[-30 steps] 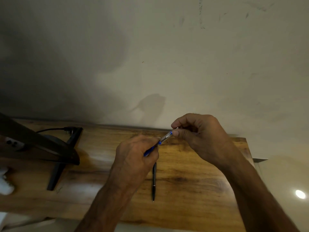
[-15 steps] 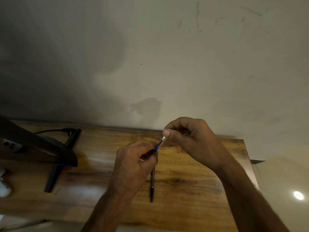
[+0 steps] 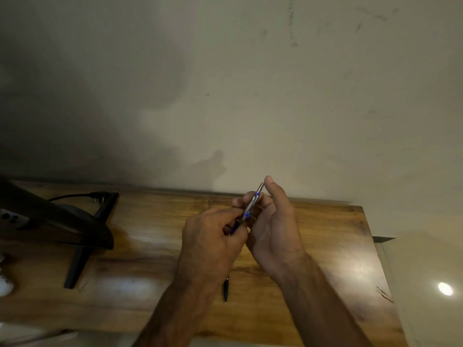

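Turned since a moment ago, my right hand now shows its palm, and the clear-barrelled pen with blue bands stands steeper, its top end aimed at the wall. Beneath lies the glossy brown wooden table, with a black angular monitor stand on its left part. Above the table's middle, my left hand pinches the pen's lower blue end. My right fingers curl round behind the barrel, thumb straight beside the top. A slim black pen lies on the wood, just beside my left wrist.
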